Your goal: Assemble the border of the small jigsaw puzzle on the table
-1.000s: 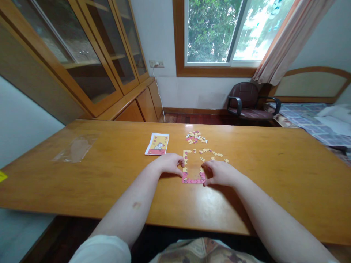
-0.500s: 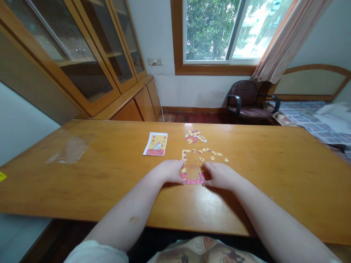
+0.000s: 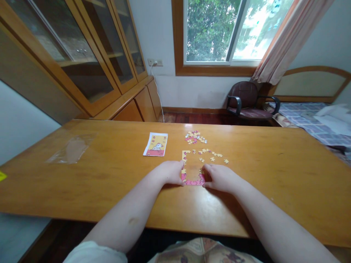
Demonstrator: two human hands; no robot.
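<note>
A partly joined jigsaw puzzle border [image 3: 193,182] lies on the table, pink along the near side and yellow up the left. My left hand [image 3: 173,172] rests against its left edge, thumb and fingers apart. On the right side, my right hand [image 3: 218,176] is curled, its fingertips at a yellow puzzle piece [image 3: 200,170] above the pink corner and its thumb low by that corner. Several loose yellow pieces [image 3: 212,159] lie just beyond my right hand. The fingers partly cover both side edges.
A pile of mixed puzzle pieces [image 3: 195,136] lies farther back. Left of it is a picture card [image 3: 155,144] with a white duck-like figure. A clear plastic bag [image 3: 71,149] lies on the left of the wooden table [image 3: 115,182]. An office chair [image 3: 245,98] stands beyond.
Both hands keep their places at the puzzle's sides. The whole view has shifted very slightly; no piece has visibly moved.
</note>
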